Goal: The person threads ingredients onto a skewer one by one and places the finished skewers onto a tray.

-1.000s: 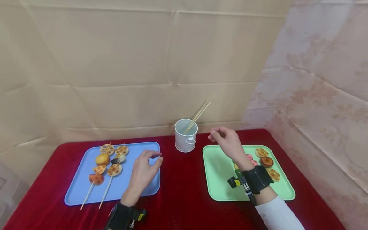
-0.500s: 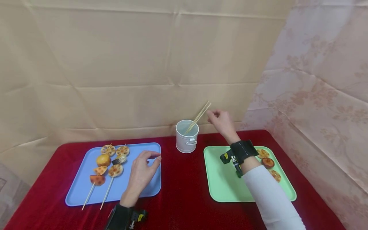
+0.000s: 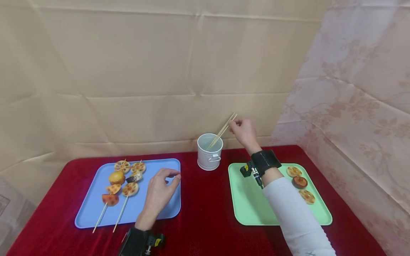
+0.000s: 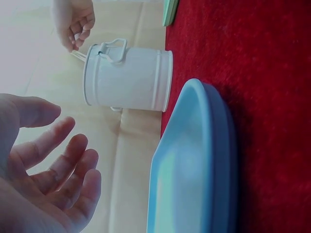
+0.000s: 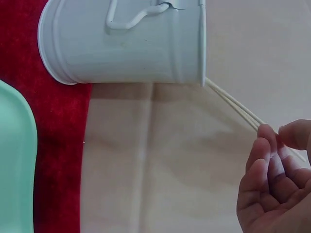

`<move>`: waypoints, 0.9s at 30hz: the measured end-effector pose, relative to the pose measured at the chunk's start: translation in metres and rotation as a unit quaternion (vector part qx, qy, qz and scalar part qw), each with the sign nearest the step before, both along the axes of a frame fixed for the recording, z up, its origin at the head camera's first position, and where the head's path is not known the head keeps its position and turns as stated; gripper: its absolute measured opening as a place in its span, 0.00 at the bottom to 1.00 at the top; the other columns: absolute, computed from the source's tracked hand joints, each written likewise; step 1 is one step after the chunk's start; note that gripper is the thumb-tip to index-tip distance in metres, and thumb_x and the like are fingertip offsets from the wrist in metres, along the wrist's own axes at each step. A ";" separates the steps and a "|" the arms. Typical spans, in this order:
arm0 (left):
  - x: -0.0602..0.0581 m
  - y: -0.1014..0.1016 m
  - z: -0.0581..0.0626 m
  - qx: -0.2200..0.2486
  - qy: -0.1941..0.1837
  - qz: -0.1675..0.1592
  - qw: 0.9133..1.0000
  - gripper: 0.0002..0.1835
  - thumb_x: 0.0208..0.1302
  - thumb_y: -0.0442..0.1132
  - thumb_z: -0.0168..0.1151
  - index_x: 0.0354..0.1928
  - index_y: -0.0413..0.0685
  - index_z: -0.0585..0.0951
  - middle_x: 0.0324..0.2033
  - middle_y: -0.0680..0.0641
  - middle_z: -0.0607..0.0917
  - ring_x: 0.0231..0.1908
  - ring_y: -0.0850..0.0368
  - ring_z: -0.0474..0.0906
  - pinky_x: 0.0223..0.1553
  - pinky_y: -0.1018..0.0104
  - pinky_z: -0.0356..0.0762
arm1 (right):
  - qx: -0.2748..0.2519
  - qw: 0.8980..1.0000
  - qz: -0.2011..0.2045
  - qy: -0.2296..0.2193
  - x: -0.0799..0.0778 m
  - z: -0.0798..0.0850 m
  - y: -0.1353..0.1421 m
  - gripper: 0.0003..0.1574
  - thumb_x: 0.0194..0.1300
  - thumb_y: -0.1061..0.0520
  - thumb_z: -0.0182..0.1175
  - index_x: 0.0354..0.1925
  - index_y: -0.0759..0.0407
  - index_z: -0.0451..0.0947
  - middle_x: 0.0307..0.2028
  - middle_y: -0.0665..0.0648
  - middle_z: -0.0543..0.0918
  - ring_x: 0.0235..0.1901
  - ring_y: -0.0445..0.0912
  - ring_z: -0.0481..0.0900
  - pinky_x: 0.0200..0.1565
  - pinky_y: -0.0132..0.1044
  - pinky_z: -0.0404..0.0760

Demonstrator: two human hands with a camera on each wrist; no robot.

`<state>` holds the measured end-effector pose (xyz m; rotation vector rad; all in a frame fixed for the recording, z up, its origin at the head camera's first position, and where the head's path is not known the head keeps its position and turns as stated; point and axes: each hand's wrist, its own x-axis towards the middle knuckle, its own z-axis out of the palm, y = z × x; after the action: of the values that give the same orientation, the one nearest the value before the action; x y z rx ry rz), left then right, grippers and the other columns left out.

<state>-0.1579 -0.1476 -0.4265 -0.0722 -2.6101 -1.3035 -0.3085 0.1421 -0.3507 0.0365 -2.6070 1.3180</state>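
Beside the upper ends of several thin bamboo skewers (image 3: pixel 221 133) is my right hand (image 3: pixel 244 133). In the right wrist view its thumb and index fingertip pinch at a skewer (image 5: pixel 233 103); the fingertips partly cover it. The skewers lean out of a small white metal bucket (image 3: pixel 208 160) with a wire handle, their lower ends inside it. My left hand (image 3: pixel 161 192) hovers over the right part of the blue tray (image 3: pixel 86 215), holding nothing, its fingers loosely bent and thumb apart from them, as the left wrist view shows (image 4: pixel 53 170).
Two skewers threaded with lotus root slices (image 3: pixel 130 189) and other food pieces lie on the blue tray. Round food pieces (image 3: pixel 299 182) sit on the green tray (image 3: pixel 251 202), partly hidden by my right arm. A red cloth (image 3: pixel 205 213) covers the table; beige fabric (image 3: pixel 144 71) hangs behind.
My right hand has moved up and left from above the green tray to the skewers, its fingers drawing together there. My left hand has stayed nearly still.
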 end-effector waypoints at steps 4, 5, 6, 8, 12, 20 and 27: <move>-0.001 0.000 -0.001 0.002 0.004 -0.004 1.000 0.08 0.67 0.38 0.68 0.45 0.45 0.89 0.45 0.46 0.87 0.49 0.49 0.83 0.49 0.48 0.81 | -0.020 0.999 -0.002 0.030 0.004 0.005 0.003 0.18 0.75 0.52 0.56 0.40 0.65 0.85 0.34 0.62 0.86 0.32 0.49 0.77 0.31 0.36 0.69; -0.002 0.000 -0.001 0.003 0.005 -0.005 1.000 0.08 0.67 0.38 0.68 0.45 0.45 0.89 0.45 0.46 0.87 0.48 0.49 0.83 0.49 0.48 0.81 | -0.025 0.999 -0.001 0.041 0.005 0.006 0.003 0.17 0.75 0.53 0.56 0.40 0.66 0.84 0.34 0.62 0.86 0.32 0.49 0.77 0.31 0.35 0.70; -0.002 0.000 -0.001 0.003 0.006 -0.006 1.000 0.08 0.67 0.38 0.68 0.45 0.45 0.89 0.45 0.46 0.87 0.48 0.49 0.83 0.49 0.48 0.81 | -0.033 0.998 0.002 0.053 0.006 0.008 0.004 0.17 0.74 0.54 0.56 0.40 0.67 0.84 0.34 0.63 0.86 0.32 0.49 0.77 0.31 0.35 0.70; -0.003 0.000 -0.001 0.005 0.006 -0.008 1.000 0.08 0.67 0.38 0.68 0.46 0.44 0.89 0.45 0.46 0.87 0.48 0.48 0.83 0.49 0.47 0.81 | -0.042 0.996 0.005 0.080 0.009 0.012 0.006 0.16 0.74 0.55 0.56 0.39 0.67 0.83 0.33 0.64 0.86 0.32 0.49 0.76 0.31 0.33 0.69; -0.004 0.000 -0.002 0.003 0.009 -0.011 1.000 0.08 0.67 0.37 0.68 0.46 0.44 0.89 0.44 0.46 0.87 0.48 0.49 0.84 0.49 0.47 0.81 | -0.052 0.989 0.000 0.137 0.022 0.021 0.011 0.14 0.73 0.56 0.58 0.37 0.66 0.82 0.32 0.63 0.86 0.29 0.47 0.74 0.31 0.32 0.68; -0.003 0.002 -0.002 0.007 0.012 -0.030 0.999 0.08 0.68 0.37 0.67 0.46 0.46 0.89 0.45 0.48 0.87 0.48 0.51 0.83 0.48 0.49 0.81 | -0.089 0.972 -0.023 0.216 0.063 0.037 0.028 0.15 0.75 0.52 0.59 0.38 0.64 0.82 0.30 0.51 0.85 0.28 0.43 0.77 0.31 0.33 0.69; -0.004 0.003 0.002 0.014 -0.006 -0.041 0.999 0.09 0.70 0.38 0.67 0.48 0.47 0.88 0.47 0.47 0.87 0.48 0.51 0.83 0.48 0.50 0.82 | -0.148 0.964 -0.034 0.220 0.103 0.038 0.039 0.17 0.75 0.52 0.60 0.45 0.67 0.82 0.34 0.48 0.86 0.37 0.45 0.84 0.42 0.30 0.79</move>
<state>-0.1619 -0.1441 -0.4249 -0.1692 -2.6237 -1.3713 -0.2059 0.1813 -0.3125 0.1681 -2.0114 1.4643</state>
